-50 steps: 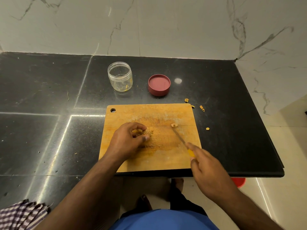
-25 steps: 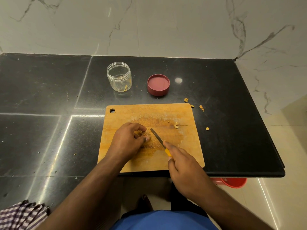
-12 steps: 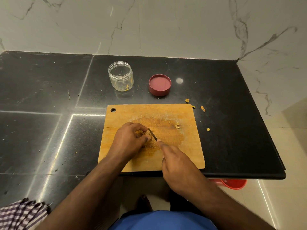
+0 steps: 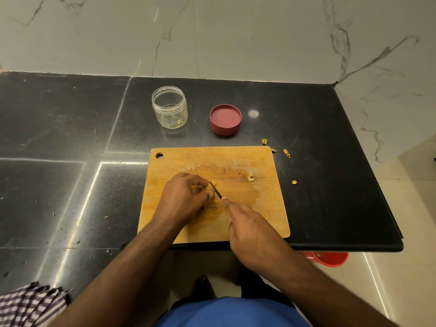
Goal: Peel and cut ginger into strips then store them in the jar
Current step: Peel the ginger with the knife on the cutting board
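On the wooden cutting board [image 4: 264,208] my left hand [image 4: 182,199] pinches a small piece of ginger [image 4: 197,188], mostly hidden under its curled fingers. My right hand [image 4: 252,232] grips a knife [image 4: 215,190] whose handle it covers; its forefinger lies along the blade, which rests against the ginger. A small ginger scrap [image 4: 250,177] lies on the board's right part. The clear open jar [image 4: 169,106] stands behind the board with a few ginger strips at its bottom. Its red lid [image 4: 225,119] lies upturned to the right of it.
Peel bits [image 4: 286,152] lie on the black counter [image 4: 330,185] beyond the board's right corner. The counter's front edge runs just below the board. A red bucket [image 4: 330,258] shows on the floor below, and a checked cloth [image 4: 28,305] at the bottom left.
My right hand moved the knife left from the board's right part to the ginger under my left hand, sliding up to cover the yellow handle. My left hand stayed put.
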`<action>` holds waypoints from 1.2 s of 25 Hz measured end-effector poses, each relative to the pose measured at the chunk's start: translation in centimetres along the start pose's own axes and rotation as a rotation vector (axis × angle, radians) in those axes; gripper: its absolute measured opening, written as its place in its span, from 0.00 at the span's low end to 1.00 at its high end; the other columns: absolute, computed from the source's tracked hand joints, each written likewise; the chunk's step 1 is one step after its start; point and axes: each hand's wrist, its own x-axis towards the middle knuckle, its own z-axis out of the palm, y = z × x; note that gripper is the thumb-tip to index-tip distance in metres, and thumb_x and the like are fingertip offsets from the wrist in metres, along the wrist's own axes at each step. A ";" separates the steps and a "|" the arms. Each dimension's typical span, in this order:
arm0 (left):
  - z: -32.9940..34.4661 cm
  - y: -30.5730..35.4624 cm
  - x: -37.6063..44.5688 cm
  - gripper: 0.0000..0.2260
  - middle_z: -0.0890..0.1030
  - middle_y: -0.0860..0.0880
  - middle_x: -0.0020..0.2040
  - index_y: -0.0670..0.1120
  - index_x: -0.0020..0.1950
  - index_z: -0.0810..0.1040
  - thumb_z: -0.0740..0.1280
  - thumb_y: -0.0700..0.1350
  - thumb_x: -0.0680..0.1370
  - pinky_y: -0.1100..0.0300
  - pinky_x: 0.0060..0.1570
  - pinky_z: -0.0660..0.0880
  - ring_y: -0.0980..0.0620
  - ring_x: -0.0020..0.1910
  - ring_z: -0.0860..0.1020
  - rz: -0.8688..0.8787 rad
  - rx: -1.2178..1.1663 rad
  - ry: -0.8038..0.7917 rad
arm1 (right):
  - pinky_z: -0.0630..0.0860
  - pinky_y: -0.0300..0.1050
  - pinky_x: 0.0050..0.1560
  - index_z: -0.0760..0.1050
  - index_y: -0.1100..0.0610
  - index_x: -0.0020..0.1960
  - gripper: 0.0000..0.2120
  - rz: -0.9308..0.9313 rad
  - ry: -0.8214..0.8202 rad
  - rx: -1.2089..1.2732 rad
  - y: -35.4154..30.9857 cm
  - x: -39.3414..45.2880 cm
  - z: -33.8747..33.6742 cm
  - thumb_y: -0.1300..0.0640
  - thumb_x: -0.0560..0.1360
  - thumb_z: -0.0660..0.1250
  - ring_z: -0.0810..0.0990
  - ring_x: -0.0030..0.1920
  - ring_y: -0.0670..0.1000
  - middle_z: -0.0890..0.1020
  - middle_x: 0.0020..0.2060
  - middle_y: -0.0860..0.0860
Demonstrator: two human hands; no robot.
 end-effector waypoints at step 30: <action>-0.5 -1.1 -1.0 0.16 0.80 0.53 0.50 0.52 0.62 0.79 0.75 0.47 0.75 0.67 0.36 0.69 0.60 0.41 0.79 -0.053 -0.130 0.013 | 0.66 0.32 0.58 0.58 0.44 0.76 0.24 0.145 0.156 0.190 5.2 -3.7 -1.7 0.57 0.83 0.56 0.68 0.60 0.36 0.68 0.64 0.39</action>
